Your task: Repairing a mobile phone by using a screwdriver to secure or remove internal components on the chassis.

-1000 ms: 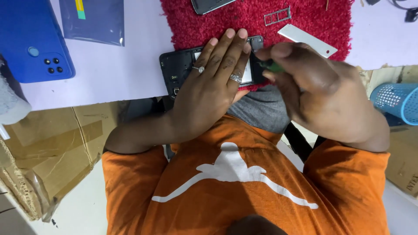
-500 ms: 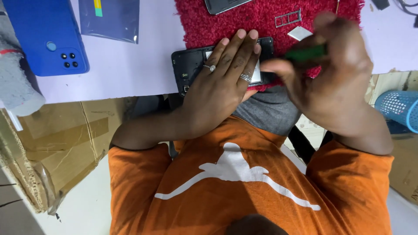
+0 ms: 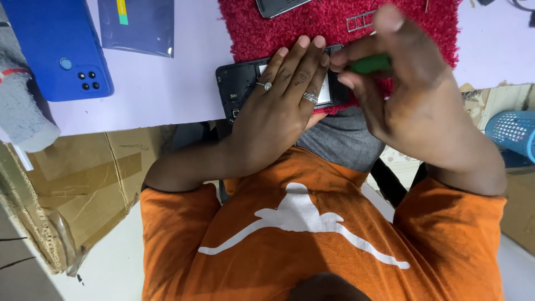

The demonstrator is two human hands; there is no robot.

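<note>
My left hand [image 3: 278, 111], with rings on two fingers, lies flat on an opened black phone [image 3: 237, 89] with its back cover off. The phone rests at the near edge of a red fuzzy mat [image 3: 267, 28]. My right hand [image 3: 412, 100] is closed around a green tool handle [image 3: 369, 64], just right of my left fingertips and above the phone's right end. The tool's tip is hidden by my fingers. My right hand is blurred.
A blue phone back cover [image 3: 56, 50] and a dark plastic sheet [image 3: 136, 25] lie on the pale table [image 3: 167, 89] at the left. Another phone [image 3: 276, 6] and a small metal tray [image 3: 361, 21] lie on the mat. Cardboard [image 3: 72, 189] is at lower left, a blue basket [image 3: 515, 134] at right.
My right hand has risen from the phone's right end with the green tool and then come back down a little. My left hand has stayed pressed on the phone.
</note>
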